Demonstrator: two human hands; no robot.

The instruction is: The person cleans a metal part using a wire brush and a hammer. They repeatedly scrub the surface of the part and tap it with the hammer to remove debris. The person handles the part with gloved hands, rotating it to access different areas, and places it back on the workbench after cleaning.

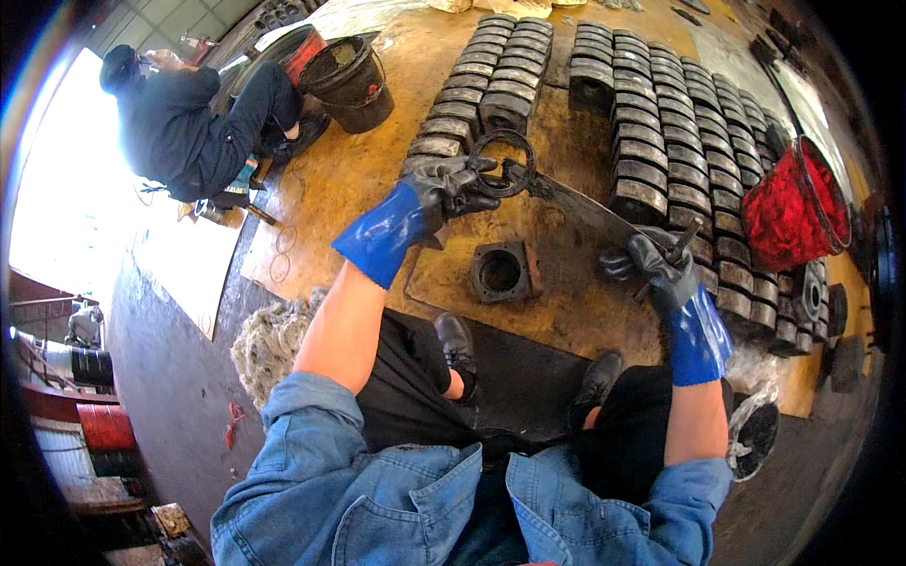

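Black narrow round ring [531,158]: upper middle of the frame, raised above the floor sheet, its round opening turned toward the view.
Left hand [451,186]: in a black-and-blue coated glove, fingers closed on the ring's lower left side.
Right hand [661,271]: in a matching glove right of centre, well apart from the left, closed round a dark rod-like handle [683,240].
Long grey flat metal blade [587,210]: slants from the right hand up to the ring; its tip overlaps the ring in view, but I cannot tell whether they touch, nor how it joins the handle.
Working the ring: probably best with the left grip firm, fingertips clear of the tip, and the blade led lightly along the rim without bending it.
Square dark metal block with a round bore [520,274]: on the sheet below the ring, its raised edges worth clearing with both wrists.
Stacked dark curved metal pieces [661,132]: long rows at upper right, the nearest close to the right hand, so a wide swing that way risks a knock.
Open room: the stained yellow-brown floor sheet [580,297] offers bare space between block and right hand.
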